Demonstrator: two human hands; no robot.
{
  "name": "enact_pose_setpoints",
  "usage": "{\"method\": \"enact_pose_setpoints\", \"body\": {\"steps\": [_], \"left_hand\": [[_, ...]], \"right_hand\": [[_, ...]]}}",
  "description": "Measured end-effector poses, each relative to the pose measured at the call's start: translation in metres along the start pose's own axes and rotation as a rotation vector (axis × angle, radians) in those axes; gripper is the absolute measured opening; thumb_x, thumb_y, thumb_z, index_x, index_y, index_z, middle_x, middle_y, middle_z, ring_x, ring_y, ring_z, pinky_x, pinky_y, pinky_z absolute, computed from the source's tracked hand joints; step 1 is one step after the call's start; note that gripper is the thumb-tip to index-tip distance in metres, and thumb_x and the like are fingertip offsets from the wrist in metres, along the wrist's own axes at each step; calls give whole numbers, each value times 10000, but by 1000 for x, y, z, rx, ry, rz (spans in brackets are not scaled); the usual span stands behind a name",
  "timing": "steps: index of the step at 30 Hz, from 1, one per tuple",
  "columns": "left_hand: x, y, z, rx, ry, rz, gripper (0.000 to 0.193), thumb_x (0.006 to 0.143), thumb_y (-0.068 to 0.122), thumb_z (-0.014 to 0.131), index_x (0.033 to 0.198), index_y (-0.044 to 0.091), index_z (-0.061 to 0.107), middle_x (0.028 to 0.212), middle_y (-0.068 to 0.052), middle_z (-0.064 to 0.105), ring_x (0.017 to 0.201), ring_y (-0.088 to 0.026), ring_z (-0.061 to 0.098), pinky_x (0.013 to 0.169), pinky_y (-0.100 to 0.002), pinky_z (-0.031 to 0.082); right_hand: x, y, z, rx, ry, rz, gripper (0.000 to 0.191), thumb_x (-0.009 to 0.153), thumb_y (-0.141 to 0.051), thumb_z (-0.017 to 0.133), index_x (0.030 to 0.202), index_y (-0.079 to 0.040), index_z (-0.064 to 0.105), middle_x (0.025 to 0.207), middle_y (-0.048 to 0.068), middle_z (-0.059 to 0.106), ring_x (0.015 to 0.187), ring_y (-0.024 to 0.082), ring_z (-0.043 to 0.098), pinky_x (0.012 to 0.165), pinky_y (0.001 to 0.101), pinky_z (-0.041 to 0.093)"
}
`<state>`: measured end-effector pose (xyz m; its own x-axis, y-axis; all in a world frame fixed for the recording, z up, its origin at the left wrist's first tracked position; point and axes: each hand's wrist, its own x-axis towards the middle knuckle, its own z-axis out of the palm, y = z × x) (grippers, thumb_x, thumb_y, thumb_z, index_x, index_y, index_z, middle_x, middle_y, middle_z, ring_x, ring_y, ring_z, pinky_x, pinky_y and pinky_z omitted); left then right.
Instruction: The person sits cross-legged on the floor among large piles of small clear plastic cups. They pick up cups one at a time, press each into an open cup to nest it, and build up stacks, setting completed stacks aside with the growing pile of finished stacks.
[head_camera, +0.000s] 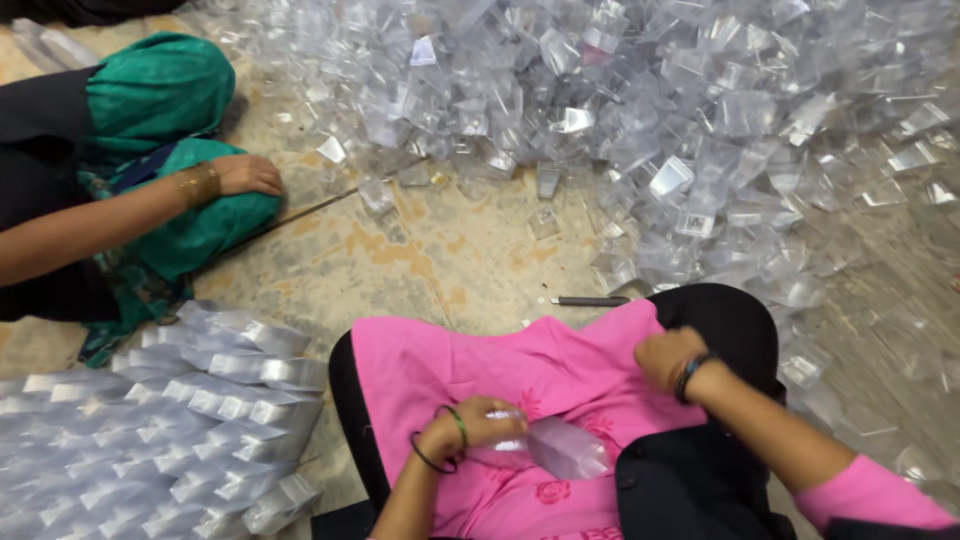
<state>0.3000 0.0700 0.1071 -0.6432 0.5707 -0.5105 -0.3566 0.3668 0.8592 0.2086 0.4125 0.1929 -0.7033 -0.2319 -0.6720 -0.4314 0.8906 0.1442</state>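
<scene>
My left hand (478, 423) grips one end of a clear folded plastic box (562, 447) that lies across my pink-clothed lap. My right hand (668, 357) is closed on the pink cloth (470, 365) over my raised knee, fingers bunched, with a dark bangle at the wrist. A huge heap of small clear plastic boxes (640, 110) covers the floor ahead of me.
Flattened clear boxes lie in stacked rows (180, 420) at my left. Another person in green sits at far left, a hand (245, 175) resting on a knee. A thin stick (310, 210) and a dark pen-like tool (590, 301) lie on the mottled floor (440, 260).
</scene>
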Motion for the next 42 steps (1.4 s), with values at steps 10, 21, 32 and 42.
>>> {"method": "enact_pose_setpoints", "body": {"steps": [10, 21, 32, 42], "left_hand": [[58, 45, -126, -1053, 430, 242, 570, 924, 364, 649, 1428, 121, 541, 1235, -81, 695, 1026, -216, 709, 773, -354, 596], [128, 6, -147, -443, 599, 316, 863, 765, 177, 911, 1481, 6, 460, 1438, -123, 569, 1330, -202, 528, 1094, -366, 463], [116, 27, -153, -385, 338, 244, 874, 724, 258, 898, 1465, 14, 504, 1378, -112, 648, 1174, -193, 658, 979, -314, 533], [123, 5, -149, -273, 417, 281, 673, 809, 230, 837, 1412, 51, 596, 1306, -77, 687, 1127, -143, 659, 946, -284, 531]], "right_hand": [[91, 0, -67, 1523, 509, -374, 603, 952, -123, 700, 1491, -72, 434, 1029, 75, 776, 1023, 165, 724, 987, 334, 533], [199, -61, -68, 284, 714, 42, 425, 885, -152, 614, 1311, -148, 615, 1192, 76, 741, 1089, 262, 710, 1111, 635, 250], [182, -100, -51, 1585, 247, -493, 369, 1008, -132, 700, 1338, 32, 694, 878, 6, 675, 785, 51, 554, 684, 219, 449], [194, -100, -34, 1536, 243, -431, 247, 967, -109, 728, 1156, 48, 748, 743, -29, 569, 686, 57, 501, 640, 235, 456]]}}
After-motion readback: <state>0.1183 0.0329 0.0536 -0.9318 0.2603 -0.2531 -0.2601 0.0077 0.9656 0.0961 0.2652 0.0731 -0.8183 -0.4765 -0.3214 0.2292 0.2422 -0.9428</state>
